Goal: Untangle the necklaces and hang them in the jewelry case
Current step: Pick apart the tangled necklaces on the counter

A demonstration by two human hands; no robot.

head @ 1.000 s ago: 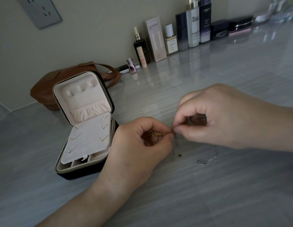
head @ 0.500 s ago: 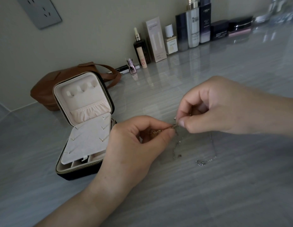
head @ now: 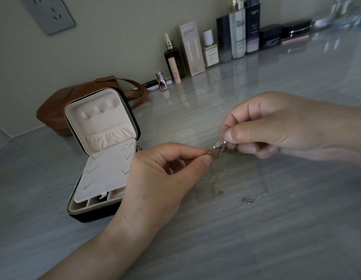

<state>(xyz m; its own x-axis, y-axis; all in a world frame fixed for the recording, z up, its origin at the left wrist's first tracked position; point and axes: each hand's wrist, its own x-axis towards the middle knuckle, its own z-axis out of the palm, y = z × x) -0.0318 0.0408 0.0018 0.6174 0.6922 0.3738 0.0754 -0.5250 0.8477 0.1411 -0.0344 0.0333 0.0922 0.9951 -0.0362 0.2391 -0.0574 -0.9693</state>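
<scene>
We pinch the knotted necklaces (head: 220, 151) between left hand (head: 165, 174) and right hand (head: 276, 126), spreading 2 chains apart for separation.

Left forearm (head: 90, 249) reaches in from the bottom left, wrist straight, back of the left hand (head: 161, 174) facing up. Its thumb (head: 204, 161) and forefinger meet at the tips, pinching the tangled necklaces (head: 218, 151), and the other fingers curl loosely underneath. Right forearm (head: 349, 136) comes in from the right edge. The right hand (head: 276, 126) sits slightly higher, knuckles up, thumb lying flat and pressed against the forefinger on the other side of that same knot. The two sets of fingertips sit just beside each other, almost touching.
</scene>
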